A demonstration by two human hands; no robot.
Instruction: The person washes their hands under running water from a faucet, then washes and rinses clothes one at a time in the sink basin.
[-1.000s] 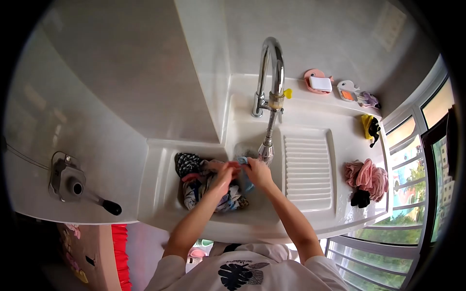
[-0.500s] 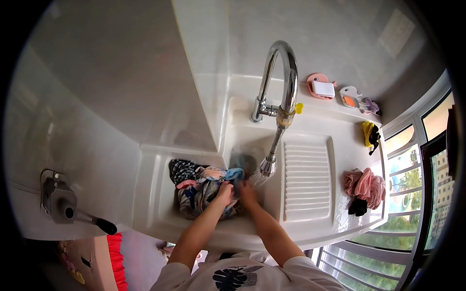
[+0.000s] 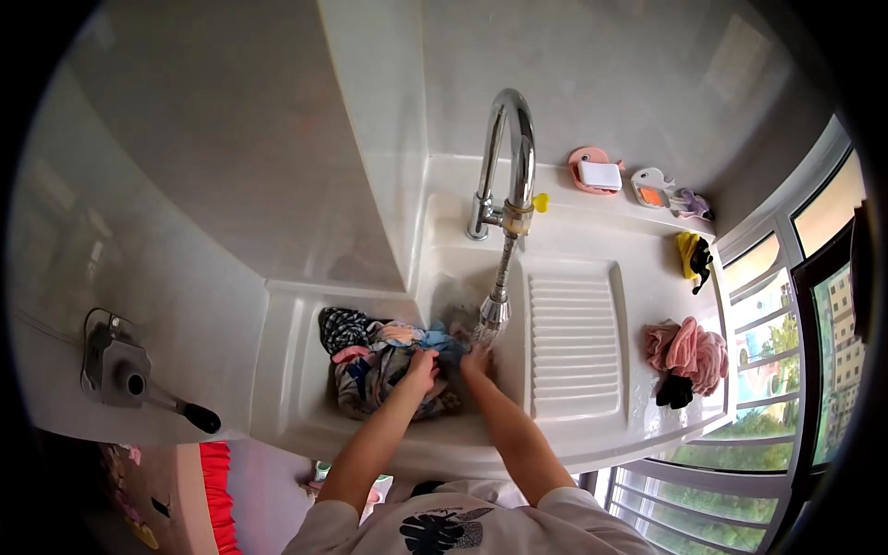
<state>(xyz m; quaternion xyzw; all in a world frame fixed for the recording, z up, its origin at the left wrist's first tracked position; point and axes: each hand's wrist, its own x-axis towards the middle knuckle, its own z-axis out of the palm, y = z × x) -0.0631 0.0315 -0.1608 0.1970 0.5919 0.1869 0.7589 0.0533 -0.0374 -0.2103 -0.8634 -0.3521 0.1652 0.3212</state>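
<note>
Blue cloth (image 3: pixel 437 339) at the sink (image 3: pixel 285 370), water running

Head view: Left hand (image 3: pixel 423 368) has its fingers bent in and grasping the blue cloth, which lies at the right edge of a heap of clothes (image 3: pixel 377 377) in the sink. Right hand (image 3: pixel 474 359) is just beside it, fingertips by the water below the nozzle (image 3: pixel 495 310) of the tap (image 3: pixel 524 157); splash and blur cover them, so cannot tell whether they grip anything.

Right of the nozzle: ridged washboard (image 3: pixel 575 347). Beyond it, a pink cloth (image 3: pixel 684 344) with a black cloth (image 3: pixel 674 391) against its near side. Back ledge: pink dish (image 3: pixel 579 159) bearing white soap (image 3: pixel 599 176).
</note>
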